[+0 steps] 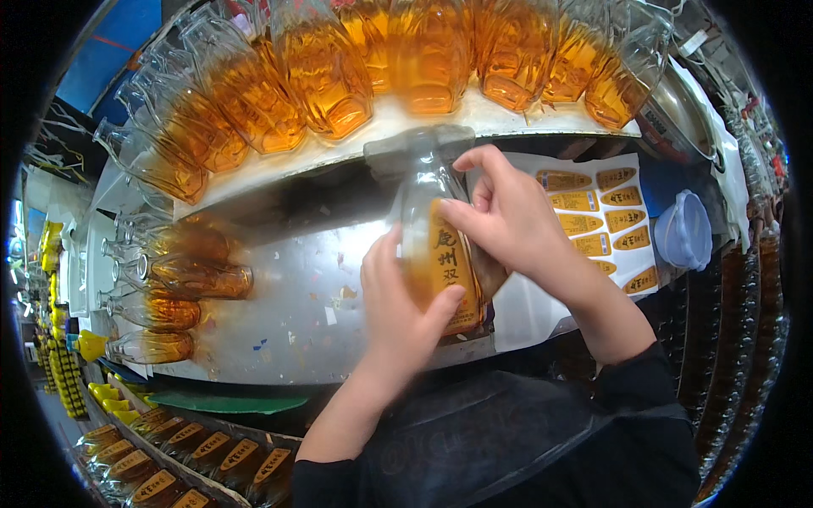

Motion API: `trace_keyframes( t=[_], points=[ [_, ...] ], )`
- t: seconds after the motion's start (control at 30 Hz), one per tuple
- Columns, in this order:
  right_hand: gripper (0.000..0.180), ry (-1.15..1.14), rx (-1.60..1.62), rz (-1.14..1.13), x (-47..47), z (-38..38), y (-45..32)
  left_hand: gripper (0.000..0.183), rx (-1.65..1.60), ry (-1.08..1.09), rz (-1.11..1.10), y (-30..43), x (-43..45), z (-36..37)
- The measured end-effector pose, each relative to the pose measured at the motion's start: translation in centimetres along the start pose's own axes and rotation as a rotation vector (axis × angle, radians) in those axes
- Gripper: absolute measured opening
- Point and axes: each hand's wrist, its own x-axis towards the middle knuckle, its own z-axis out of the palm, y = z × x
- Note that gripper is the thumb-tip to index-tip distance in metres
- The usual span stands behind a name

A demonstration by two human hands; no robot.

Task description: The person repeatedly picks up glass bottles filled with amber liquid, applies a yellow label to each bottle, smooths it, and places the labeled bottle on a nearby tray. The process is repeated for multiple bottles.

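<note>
A clear glass bottle of amber liquid stands before me with its neck pointing away. An orange label with dark writing lies along its front. My left hand holds the bottle's left side, thumb on the label's lower part. My right hand rests at the right side, its thumb on the label's upper end and its index finger bent near the shoulder of the bottle. A grey block, blurred, sits behind the bottle's neck. To the right, a white sheet of orange stickers lies partly behind my right forearm.
Several filled bottles line a white shelf across the back. More unlabelled bottles stand at the left of the metal tabletop. A pale blue plastic cup is at the right. Labelled bottles fill crates at lower left.
</note>
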Motion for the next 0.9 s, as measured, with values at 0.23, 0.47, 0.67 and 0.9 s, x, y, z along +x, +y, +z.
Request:
trace_keyframes(
  t=[0.23, 0.47, 0.67, 0.9],
  points=[
    [0.039, -0.202, 0.405, 0.303, 2.0, -0.3, 0.0, 0.092, -0.097, -0.006, -0.040, -0.5, -0.1, 0.0],
    [0.055, -0.085, 0.230, 0.131, -0.1, 0.9, 0.4, 0.095, -0.072, 0.016, -0.031, -0.8, 0.0, 0.2],
    [0.055, -0.094, 0.230, 0.166, 0.3, 0.9, 0.2, 0.093, -0.111, 0.021, -0.038, -0.9, 0.1, 0.2],
    [0.054, -0.082, 0.234, 0.201, 0.3, 1.2, 0.2, 0.087, -0.183, 0.011, -0.084, -0.4, 0.2, 0.0]
  ],
)
